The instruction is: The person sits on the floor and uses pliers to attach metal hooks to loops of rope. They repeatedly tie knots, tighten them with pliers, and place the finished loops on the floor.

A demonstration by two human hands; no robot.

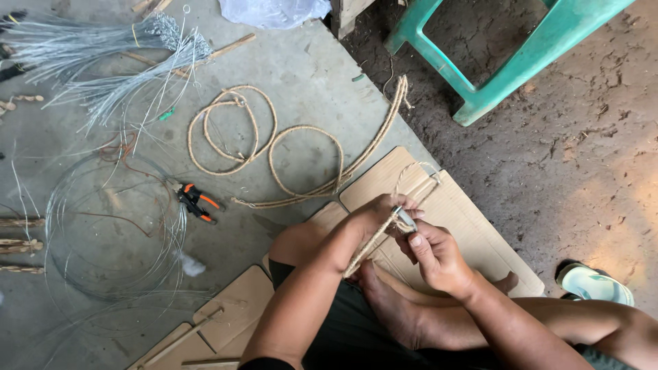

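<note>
Far to the left of the hands lie bundled wire lengths (103, 48), loose wire coils (113, 226) and orange-handled pliers (197, 202); jute-wrapped rings (264, 147) sit just beyond them. The left hand (377, 216) is closed around a twine-wrapped rod (370, 243), slanting between both hands above the cardboard sheet (473, 233). The right hand (439, 257) pinches its upper end beside a small metallic piece (406, 219), too small to identify. The wrapping step looks underway; continuing likely calls for keeping the twine taut. A green stool (507, 62) is cut off above.
</note>
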